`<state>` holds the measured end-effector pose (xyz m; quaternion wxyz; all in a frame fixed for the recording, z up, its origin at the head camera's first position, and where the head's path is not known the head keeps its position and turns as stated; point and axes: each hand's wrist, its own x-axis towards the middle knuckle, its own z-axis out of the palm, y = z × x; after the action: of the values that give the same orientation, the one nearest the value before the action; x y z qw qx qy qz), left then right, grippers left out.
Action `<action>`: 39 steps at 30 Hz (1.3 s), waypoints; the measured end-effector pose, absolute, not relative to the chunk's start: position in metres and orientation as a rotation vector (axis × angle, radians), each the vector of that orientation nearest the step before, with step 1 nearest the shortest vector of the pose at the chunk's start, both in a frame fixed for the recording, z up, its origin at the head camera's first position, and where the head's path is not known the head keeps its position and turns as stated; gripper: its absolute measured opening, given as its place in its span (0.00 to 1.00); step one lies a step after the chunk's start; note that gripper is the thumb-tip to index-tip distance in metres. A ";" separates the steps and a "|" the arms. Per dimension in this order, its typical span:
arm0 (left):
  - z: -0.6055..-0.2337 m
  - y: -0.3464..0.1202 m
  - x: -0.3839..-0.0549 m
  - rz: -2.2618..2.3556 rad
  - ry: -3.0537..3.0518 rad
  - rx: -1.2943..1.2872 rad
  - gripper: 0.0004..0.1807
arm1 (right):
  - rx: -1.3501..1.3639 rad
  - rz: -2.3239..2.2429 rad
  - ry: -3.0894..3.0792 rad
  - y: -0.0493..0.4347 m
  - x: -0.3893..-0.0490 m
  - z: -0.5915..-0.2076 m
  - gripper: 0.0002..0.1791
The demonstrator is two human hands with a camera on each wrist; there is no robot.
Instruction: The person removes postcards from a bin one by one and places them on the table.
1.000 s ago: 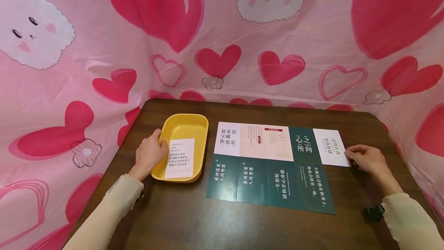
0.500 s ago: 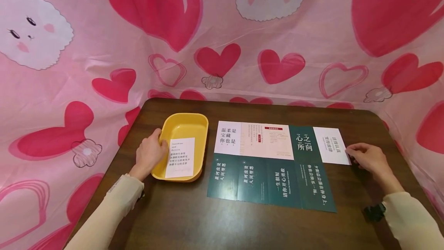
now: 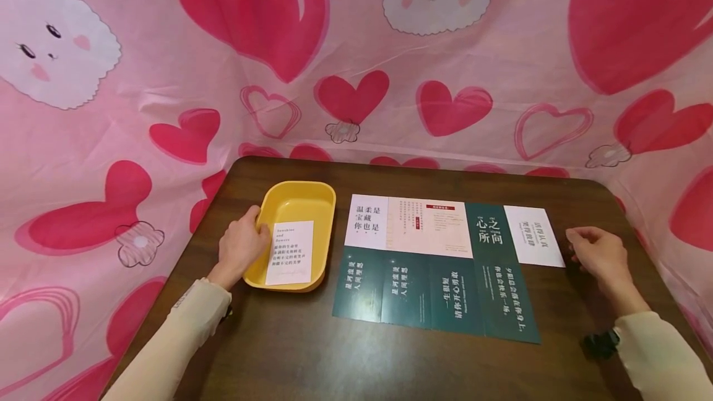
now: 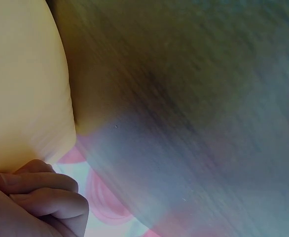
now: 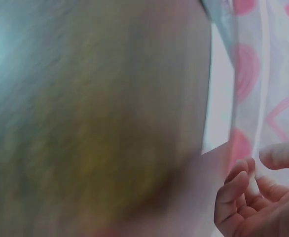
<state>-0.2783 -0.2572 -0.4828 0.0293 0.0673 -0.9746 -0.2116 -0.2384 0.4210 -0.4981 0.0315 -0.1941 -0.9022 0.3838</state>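
My left hand grips the left rim of a yellow plastic tray. In that tray lies a white card with printed text. The left wrist view shows curled fingers at the edge of the yellow wall. Just off the right edge of another white card is my right hand, holding nothing. Its thumb and loosely bent fingers stand apart in the right wrist view. That white card lies flat, ending the upper row of cards.
Left of it in the upper row lie a dark green card, a cream sheet and a white card. Several dark green cards form the lower row. The brown table is bordered by a pink heart-patterned curtain.
My right hand has let go of the right-hand white card's edge and drawn slightly to the right. The left hand, the tray and the other cards stay where they were.
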 end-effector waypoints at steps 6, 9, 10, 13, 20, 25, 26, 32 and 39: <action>-0.483 -0.255 -0.279 -0.662 -3.010 0.192 0.26 | -0.596 1.179 -2.663 0.397 -0.243 -0.476 0.29; -0.483 -0.255 -0.279 -0.668 -3.011 0.189 0.26 | -0.526 1.199 -2.626 0.376 -0.248 -0.462 0.28; -0.482 -0.255 -0.279 -0.665 -3.010 0.188 0.26 | -0.496 1.206 -2.617 0.368 -0.250 -0.457 0.28; -0.482 -0.253 -0.280 -0.666 -3.012 0.185 0.26 | -0.393 1.260 -2.583 0.345 -0.254 -0.442 0.26; -0.478 -0.253 -0.281 -0.676 -3.016 0.204 0.27 | -0.151 1.455 -2.433 0.287 -0.278 -0.410 0.22; -0.481 -0.253 -0.278 -0.693 -3.023 0.231 0.26 | -0.016 1.583 -2.414 0.239 -0.293 -0.393 0.21; -0.482 -0.254 -0.278 -0.691 -3.024 0.230 0.26 | 0.007 1.628 -2.408 0.229 -0.296 -0.391 0.21; -0.482 -0.256 -0.279 -0.687 -3.014 0.212 0.27 | 0.101 1.963 -2.387 0.164 -0.313 -0.377 0.21; -0.483 -0.257 -0.279 -0.680 -3.011 0.215 0.28 | 0.120 2.517 -2.384 0.081 -0.312 -0.370 0.23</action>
<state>-0.2789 -0.2571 -0.4831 0.0238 0.0695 -0.9728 -0.2199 -0.3121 0.0807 -0.3698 -0.1631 0.0342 -0.6781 0.7158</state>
